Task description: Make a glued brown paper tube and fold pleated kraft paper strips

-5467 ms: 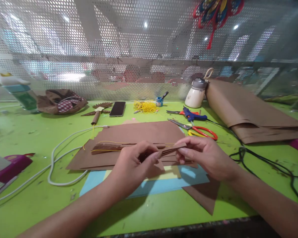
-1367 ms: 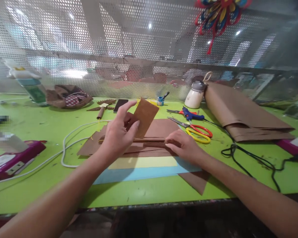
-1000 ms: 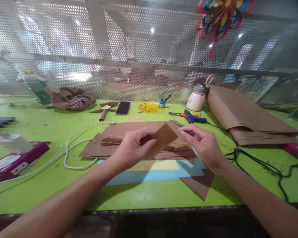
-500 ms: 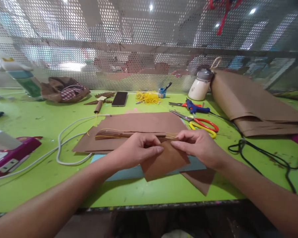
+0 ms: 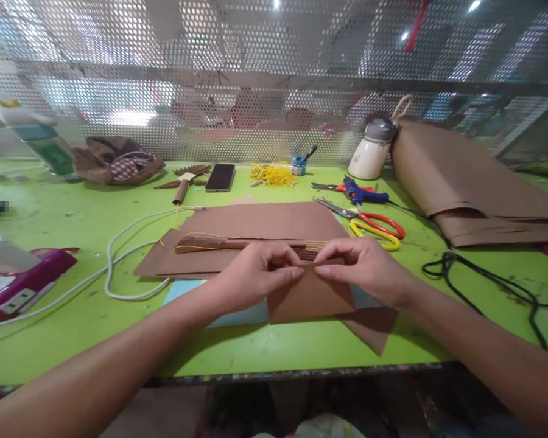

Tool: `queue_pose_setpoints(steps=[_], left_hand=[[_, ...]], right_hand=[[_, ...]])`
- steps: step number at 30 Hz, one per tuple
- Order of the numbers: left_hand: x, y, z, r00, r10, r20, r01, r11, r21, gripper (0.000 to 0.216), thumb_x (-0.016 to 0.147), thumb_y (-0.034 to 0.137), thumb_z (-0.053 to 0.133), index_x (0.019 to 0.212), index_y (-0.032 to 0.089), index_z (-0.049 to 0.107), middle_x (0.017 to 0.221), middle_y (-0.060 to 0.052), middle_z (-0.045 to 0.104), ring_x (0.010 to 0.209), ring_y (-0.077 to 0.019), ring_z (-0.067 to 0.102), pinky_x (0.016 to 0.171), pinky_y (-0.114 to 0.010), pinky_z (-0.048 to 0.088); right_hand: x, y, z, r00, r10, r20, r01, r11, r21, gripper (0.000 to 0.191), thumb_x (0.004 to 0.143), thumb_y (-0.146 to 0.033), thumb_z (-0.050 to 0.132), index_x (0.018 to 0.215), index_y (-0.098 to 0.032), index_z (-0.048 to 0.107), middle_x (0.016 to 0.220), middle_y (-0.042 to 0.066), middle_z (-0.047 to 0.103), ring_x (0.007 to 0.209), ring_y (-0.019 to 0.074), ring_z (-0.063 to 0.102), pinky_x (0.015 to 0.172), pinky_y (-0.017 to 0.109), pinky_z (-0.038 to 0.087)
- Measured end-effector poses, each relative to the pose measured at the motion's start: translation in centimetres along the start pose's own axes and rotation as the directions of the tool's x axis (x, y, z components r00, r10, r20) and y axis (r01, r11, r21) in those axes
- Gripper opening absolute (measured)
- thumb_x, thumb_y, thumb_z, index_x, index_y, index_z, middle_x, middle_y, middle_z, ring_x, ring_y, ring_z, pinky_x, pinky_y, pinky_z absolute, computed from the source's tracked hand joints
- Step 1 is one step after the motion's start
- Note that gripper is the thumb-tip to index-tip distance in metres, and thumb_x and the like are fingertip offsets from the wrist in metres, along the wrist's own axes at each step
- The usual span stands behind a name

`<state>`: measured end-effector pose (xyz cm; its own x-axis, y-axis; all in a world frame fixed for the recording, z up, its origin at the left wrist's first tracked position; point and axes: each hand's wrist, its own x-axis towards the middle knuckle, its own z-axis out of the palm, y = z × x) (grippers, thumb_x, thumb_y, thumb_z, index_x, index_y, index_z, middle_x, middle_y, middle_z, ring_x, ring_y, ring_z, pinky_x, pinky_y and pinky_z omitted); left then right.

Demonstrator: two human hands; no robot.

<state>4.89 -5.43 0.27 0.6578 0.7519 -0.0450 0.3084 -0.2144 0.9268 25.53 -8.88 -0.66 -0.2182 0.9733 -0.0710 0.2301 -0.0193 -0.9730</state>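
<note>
Between thumb and fingers, my left hand (image 5: 267, 274) pinches the top edge of a small piece of brown paper (image 5: 311, 297). My right hand (image 5: 363, 267) pinches the same edge a little further right, so both hands are closed on it. Behind my hands lie larger brown paper sheets (image 5: 269, 220), topped by a narrow rolled brown strip with yellow string (image 5: 201, 243). Light blue paper (image 5: 242, 317) shows beneath my left hand. Another brown paper piece (image 5: 374, 328) lies under the right wrist, partly covered.
Scissors with red and yellow handles (image 5: 377, 228) and a blue glue gun (image 5: 365, 193) lie at right. Its black cord (image 5: 488, 283) and a white cable (image 5: 112, 261) cross the green table (image 5: 95, 353). A phone (image 5: 220, 177) and yellow shreds (image 5: 271, 174) lie behind.
The small brown paper has turned from slanted to nearly level, its lower edge now straight toward me. Both hands still pinch its top edge, now closer together.
</note>
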Motion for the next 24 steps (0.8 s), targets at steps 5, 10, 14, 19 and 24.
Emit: queue_pose_setpoints(steps=[5,10,14,19,24], left_hand=[[-0.30,0.43,-0.19,0.988,-0.145,-0.045,0.122,0.935,-0.332,0.026,0.075,0.031,0.070,0.093,0.016,0.060,0.075,-0.001,0.067,0.068,-0.0135,0.061,0.062,-0.023,0.044],[-0.22,-0.10,-0.11,0.991,-0.124,-0.046,0.085,0.867,-0.491,0.031,0.075,0.031,0.072,0.101,0.015,0.066,0.088,-0.006,0.072,0.081,-0.0188,0.065,0.074,-0.031,0.050],[-0.26,-0.40,0.13,0.991,-0.099,-0.091,0.047,0.887,-0.459,0.030,0.078,0.030,0.069,0.105,0.018,0.070,0.102,-0.007,0.072,0.096,-0.0221,0.064,0.087,-0.037,0.049],[-0.50,0.09,0.47,0.986,-0.043,-0.160,-0.018,0.933,-0.360,0.028,0.080,0.029,0.066,0.107,0.022,0.071,0.113,-0.005,0.069,0.111,-0.0249,0.059,0.095,-0.038,0.046],[-0.62,0.49,0.66,0.974,-0.020,-0.225,-0.052,0.950,-0.309,0.020,0.079,0.025,0.067,0.098,0.024,0.074,0.105,-0.002,0.073,0.101,-0.0218,0.063,0.089,-0.032,0.048]], right_hand=[[0.03,0.07,-0.21,0.995,-0.052,-0.085,0.067,0.982,0.175,0.018,0.066,-0.029,0.077,0.073,-0.016,0.066,0.062,-0.003,0.057,0.055,0.0078,0.048,0.050,0.021,0.036],[-0.05,0.09,-0.07,0.989,-0.087,-0.120,0.113,0.967,0.231,0.018,0.068,-0.029,0.077,0.076,-0.016,0.068,0.069,-0.001,0.060,0.063,0.0100,0.052,0.055,0.022,0.040],[0.00,0.28,0.05,0.992,-0.067,-0.102,0.094,0.953,0.289,0.018,0.070,-0.029,0.077,0.084,-0.018,0.071,0.076,0.000,0.064,0.068,0.0107,0.055,0.061,0.022,0.043],[-0.01,0.35,0.11,0.996,-0.002,-0.091,0.039,0.910,0.412,0.019,0.069,-0.025,0.079,0.085,-0.019,0.071,0.070,-0.002,0.063,0.063,0.0085,0.054,0.058,0.020,0.041],[-0.17,0.15,0.13,0.986,-0.048,-0.160,0.107,0.920,0.378,0.013,0.067,-0.023,0.080,0.074,-0.019,0.069,0.067,-0.003,0.059,0.059,0.0066,0.048,0.054,0.019,0.036]])
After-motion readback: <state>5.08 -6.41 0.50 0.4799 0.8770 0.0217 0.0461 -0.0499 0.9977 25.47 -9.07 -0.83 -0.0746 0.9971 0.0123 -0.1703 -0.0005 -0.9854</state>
